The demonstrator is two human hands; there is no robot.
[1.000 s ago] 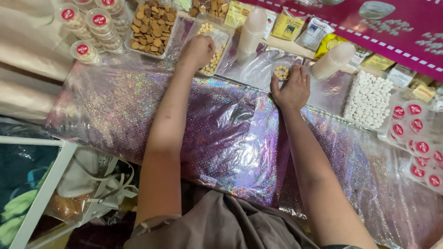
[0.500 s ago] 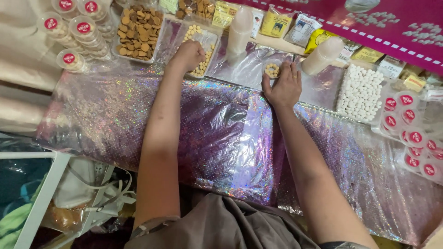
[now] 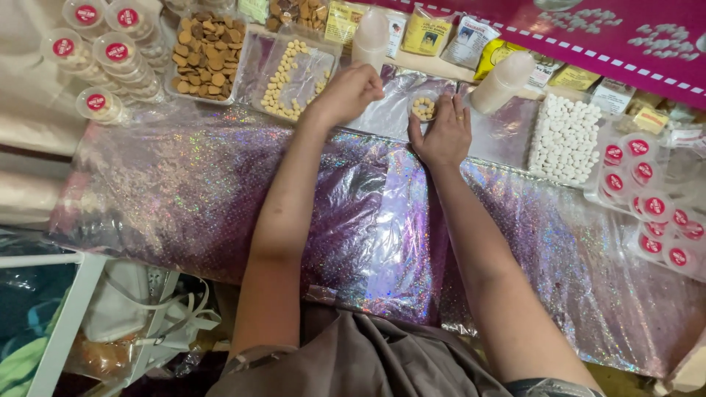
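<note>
Left hand has pulled back from the tray of pale sweets, fingers bunched, grip contents unclear; right hand pinches the light, flimsy small clear cup by its rim.

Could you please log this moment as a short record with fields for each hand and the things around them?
Left hand: closed, knuckles up, beside the tray of pale round sweets
Right hand: cupped around a small clear cup of pale sweets
Surface: glittery purple cloth
Left side: lidded cups with red labels, tray of brown pieces
Right side: block of white sweets
</note>
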